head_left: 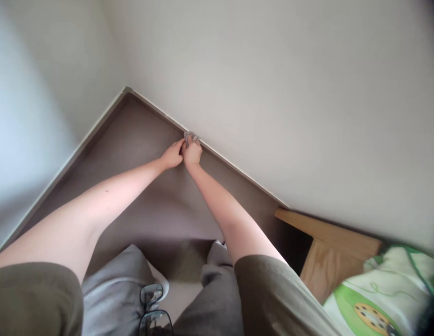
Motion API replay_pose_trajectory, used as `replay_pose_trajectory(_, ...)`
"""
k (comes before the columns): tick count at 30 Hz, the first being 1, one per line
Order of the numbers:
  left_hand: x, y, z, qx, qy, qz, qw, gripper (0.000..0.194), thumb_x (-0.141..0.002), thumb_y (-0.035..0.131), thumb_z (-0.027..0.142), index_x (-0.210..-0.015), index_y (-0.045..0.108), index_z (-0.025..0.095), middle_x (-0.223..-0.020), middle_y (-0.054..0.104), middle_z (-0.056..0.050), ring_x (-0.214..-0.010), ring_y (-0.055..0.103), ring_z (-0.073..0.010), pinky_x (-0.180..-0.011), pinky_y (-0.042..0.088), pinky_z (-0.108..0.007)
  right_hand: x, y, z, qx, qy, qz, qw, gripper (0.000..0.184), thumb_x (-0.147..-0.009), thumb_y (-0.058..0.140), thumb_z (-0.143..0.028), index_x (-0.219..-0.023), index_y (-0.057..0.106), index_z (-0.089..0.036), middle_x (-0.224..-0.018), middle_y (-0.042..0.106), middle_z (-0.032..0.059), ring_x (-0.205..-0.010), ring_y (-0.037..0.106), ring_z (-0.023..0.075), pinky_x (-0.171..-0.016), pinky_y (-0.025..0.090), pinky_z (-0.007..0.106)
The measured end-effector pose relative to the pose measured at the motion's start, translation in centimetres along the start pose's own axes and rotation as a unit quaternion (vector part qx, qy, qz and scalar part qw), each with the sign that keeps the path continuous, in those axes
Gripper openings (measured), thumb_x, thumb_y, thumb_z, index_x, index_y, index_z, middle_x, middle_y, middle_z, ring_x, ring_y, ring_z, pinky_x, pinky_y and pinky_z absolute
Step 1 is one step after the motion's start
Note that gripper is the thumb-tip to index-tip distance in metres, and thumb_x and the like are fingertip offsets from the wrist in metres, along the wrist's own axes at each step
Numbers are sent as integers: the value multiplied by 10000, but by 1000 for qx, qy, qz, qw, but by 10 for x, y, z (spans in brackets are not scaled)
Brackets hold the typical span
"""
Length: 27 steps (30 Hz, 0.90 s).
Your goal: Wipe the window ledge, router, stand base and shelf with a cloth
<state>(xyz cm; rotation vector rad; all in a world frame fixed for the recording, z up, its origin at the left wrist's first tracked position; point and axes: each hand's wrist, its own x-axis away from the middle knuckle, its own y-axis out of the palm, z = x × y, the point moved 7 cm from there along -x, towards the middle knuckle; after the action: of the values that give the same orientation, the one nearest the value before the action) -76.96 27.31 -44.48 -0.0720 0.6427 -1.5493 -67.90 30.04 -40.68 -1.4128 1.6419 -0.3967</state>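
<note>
My right hand (192,153) is closed around a small crumpled grey cloth (188,136). It presses the cloth against the brown baseboard (238,173) where the floor meets the white wall. Just to its left is my left hand (172,154), with thumb and fingers apart and the fingertips close to the cloth and the right hand. Whether they touch the cloth is hard to see. Both arms reach forward over the brown floor (133,140), and most of the cloth is hidden by the right hand.
A wooden piece of furniture (329,233) stands against the wall at right, with green and white printed fabric (371,298) on it. Two walls meet at a corner (126,89) ahead on the left. Eyeglasses (152,295) show low, in front of my grey-trousered legs (119,284).
</note>
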Motion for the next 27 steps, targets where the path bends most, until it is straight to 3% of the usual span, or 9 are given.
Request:
replay_pose_trajectory(2, 1, -22, -10, 8, -14, 8, 1000, 777, -746, 516, 78, -1506, 357, 91, -1518, 459, -170, -1408, 433, -297, -1214, 290, -460, -4, 10, -31, 59, -10, -17, 998, 362, -919, 535, -197, -1256, 644, -122, -1073, 625, 143, -1060, 638, 253, -950, 501, 393)
replay_pose_trajectory(6, 1, -52, -22, 19, -13, 9, 1000, 827, -737, 522, 95, -1538, 321, 148, -1560, 417, -127, -1442, 389, -287, -1228, 253, -472, -5, 15, -75, 195, 53, -51, 978, 337, -979, 437, -225, -1205, 666, -125, -1053, 682, 142, -984, 680, 232, -882, 524, 339)
replay_pose_trajectory(10, -1, -64, -28, 14, 40, 18, 999, 826, -707, 571, 112, -1507, 371, 163, -1521, 471, -135, -1418, 416, -310, -1225, 229, -518, -5, 14, -98, 207, 75, -61, 974, 335, -1003, 399, -218, -1155, 681, -120, -1053, 703, 141, -973, 693, 236, -854, 530, 329)
replay_pose_trajectory(16, 6, -87, -31, 26, 89, 109, 990, 725, -757, 605, 209, -1450, 404, 137, -1470, 497, -185, -1367, 468, -296, -1173, 341, -498, -5, 24, -121, 208, 44, -75, 974, 335, -1007, 390, -199, -1178, 663, -108, -1108, 690, 155, -947, 702, 230, -822, 549, 319)
replay_pose_trajectory(19, 16, -109, -34, 7, 53, 150, 987, 715, -769, 644, 274, -1432, 415, 133, -1451, 504, -198, -1363, 473, -302, -1174, 342, -493, -14, 43, -139, 183, 8, -113, 977, 347, -1009, 381, -204, -1239, 627, -119, -1153, 670, 152, -936, 706, 216, -822, 560, 318)
replay_pose_trajectory(22, 30, -142, -37, -7, -24, 196, 980, 744, -783, 671, 339, -1453, 391, 175, -1493, 473, -173, -1398, 441, -311, -1194, 321, -484, -25, 69, -163, 118, -36, -173, 977, 365, -1012, 346, -195, -1240, 619, -116, -1154, 657, 141, -968, 699, 205, -859, 555, 330)
replay_pose_trajectory(27, 46, -174, -34, -49, -106, 221, 968, 755, -787, 630, 266, -1486, 358, 182, -1545, 426, -153, -1429, 410, -284, -1210, 306, -448, -31, 102, -185, 8, -68, -233, 970, 387, -998, 366, -209, -1267, 639, -151, -1133, 694, 109, -1041, 688, 191, -928, 530, 337)
